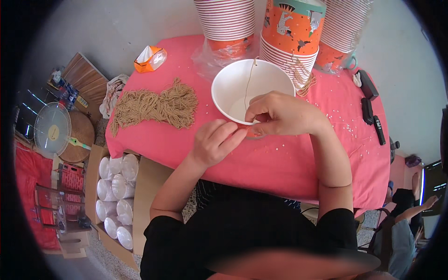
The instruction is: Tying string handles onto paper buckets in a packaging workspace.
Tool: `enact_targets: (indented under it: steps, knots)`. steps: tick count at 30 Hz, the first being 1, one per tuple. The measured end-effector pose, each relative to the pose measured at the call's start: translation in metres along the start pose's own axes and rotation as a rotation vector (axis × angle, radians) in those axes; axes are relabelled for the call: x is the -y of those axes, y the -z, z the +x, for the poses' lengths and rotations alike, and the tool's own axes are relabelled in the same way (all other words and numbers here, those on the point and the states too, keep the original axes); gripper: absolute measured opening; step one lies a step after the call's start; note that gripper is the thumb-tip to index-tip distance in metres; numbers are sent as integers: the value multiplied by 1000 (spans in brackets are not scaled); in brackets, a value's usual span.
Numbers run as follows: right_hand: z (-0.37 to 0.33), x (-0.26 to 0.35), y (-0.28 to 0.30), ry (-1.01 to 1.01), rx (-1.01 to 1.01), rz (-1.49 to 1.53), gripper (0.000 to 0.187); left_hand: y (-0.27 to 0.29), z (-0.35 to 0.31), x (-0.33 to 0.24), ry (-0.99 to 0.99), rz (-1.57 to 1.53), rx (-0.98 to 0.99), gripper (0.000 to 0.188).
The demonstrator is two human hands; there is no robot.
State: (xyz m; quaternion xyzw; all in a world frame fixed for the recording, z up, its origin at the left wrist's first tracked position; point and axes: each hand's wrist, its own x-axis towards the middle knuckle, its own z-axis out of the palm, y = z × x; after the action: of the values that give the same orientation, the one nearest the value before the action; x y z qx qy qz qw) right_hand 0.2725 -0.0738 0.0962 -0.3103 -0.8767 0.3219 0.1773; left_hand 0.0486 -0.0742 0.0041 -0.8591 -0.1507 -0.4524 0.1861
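A white-lined paper bucket (pixel 227 88), its outside orange, stands mouth up and tilted toward me at the table's near middle. A thin tan string (pixel 248 86) runs from a hole at its far rim, across the mouth, to the near rim. There my right hand (pixel 284 114) pinches the string, thumb and fingers closed over the rim. My left hand (pixel 215 143) has its fingers bent against the outside of the bucket just below the near rim. The string's end is hidden by my fingers. Left of the bucket lies a bundle of tan strings (pixel 156 105).
Tall stacks of buckets (pixel 226 21) stand at the back, some in clear plastic. More strings (pixel 305 84) hang over the middle stack (pixel 291 28). An orange packet (pixel 150 59) lies back left, black objects (pixel 367 109) at right. A carton (pixel 148 182) of wrapped cups sits lower left; another person (pixel 401 238) is lower right.
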Motion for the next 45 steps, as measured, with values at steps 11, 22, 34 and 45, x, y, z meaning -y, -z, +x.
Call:
enact_targets:
  steps: [11, 22, 34, 45]
  knots:
    - [1, -1, -4, -15, -16, 30, 15, -5, 9, -4, -23, -31, -52, 21]
    - [1, 1, -3, -21, -5, 1, 16, -11, 12, -5, 5, 10, -71, 20]
    - [0, 1, -6, -34, -22, -21, 25, -10, 10, -2, -10, 5, -82, 23]
    - [-1, -6, -5, 20, -218, -70, 18, -1, 12, -7, 364, -484, -107, 16]
